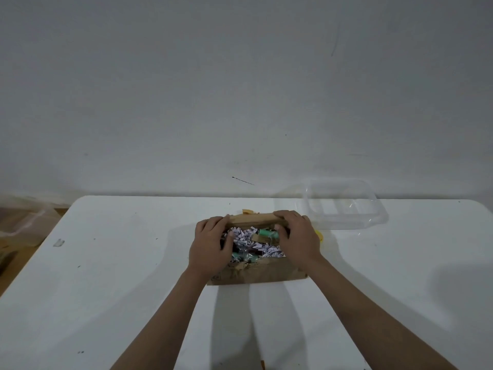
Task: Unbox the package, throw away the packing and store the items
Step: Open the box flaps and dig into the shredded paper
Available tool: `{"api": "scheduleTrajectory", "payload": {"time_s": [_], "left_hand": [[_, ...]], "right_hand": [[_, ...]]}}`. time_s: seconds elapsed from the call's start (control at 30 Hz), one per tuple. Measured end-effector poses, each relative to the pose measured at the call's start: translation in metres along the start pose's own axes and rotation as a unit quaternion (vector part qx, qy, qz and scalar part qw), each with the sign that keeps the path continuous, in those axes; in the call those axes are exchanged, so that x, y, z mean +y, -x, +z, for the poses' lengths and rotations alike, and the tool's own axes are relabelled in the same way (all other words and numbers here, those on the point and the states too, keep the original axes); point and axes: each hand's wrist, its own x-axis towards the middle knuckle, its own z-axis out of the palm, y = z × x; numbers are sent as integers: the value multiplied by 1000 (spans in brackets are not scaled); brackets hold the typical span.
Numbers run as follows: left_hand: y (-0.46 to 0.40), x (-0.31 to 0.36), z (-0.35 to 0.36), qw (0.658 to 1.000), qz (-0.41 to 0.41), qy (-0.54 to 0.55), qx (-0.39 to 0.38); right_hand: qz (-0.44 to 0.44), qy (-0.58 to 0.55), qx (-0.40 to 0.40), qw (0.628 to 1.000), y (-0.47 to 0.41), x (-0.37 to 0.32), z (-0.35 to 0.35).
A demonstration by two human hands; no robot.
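The cardboard box [256,271] sat mid-table, flaps parted. The left hand [210,247] and right hand [300,241] curled over its far flap [253,218], spreading it. Unboxing seemed underway; next, the shredded paper [244,236] and green items [266,232] needed lifting out. No legible writing showed.

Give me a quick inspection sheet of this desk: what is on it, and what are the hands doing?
Surface: white table, a few dark specks.
Job's things: opened cardboard box, holding shredded paper and a green item; clear plastic container behind and to the right of it.
Clutter: small yellow thing beside the box, mostly hidden.
Hands: left hand and right hand grip the box's far flap, fingers curled over it.
Cables: nothing seen.
Surroundings: plain wall; blurred things at the left edge.
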Motion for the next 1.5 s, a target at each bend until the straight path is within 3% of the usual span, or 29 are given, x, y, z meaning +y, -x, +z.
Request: {"api": "scheduleTrajectory", "payload": {"time_s": [0.33,0.57,0.7,0.8,1.0,1.2,1.5], "left_hand": [[-1,-3,3,1000,4,25,0],[1,5,-12,999,1,20,-48],[7,15,-22,999,28,43,13],[12,23,-21,997,11,67,30],[10,32,-14,982,-137,-24,-131],[-13,53,-23,935,-205,26,-290],[-23,77,-54,870,-273,125,-392]], "right_hand": [[29,-31,26,999,1,-3,-3],[4,-45,-12,999,5,-11,-11],[-13,-23,-13,1000,7,-18,-21],[33,10,-66,997,5,-21,-25],[70,133,-191,970,1,-41,-29],[90,141,-257,952,-11,-51,-32],[136,196,-376,896,-19,-53,-15]]}}
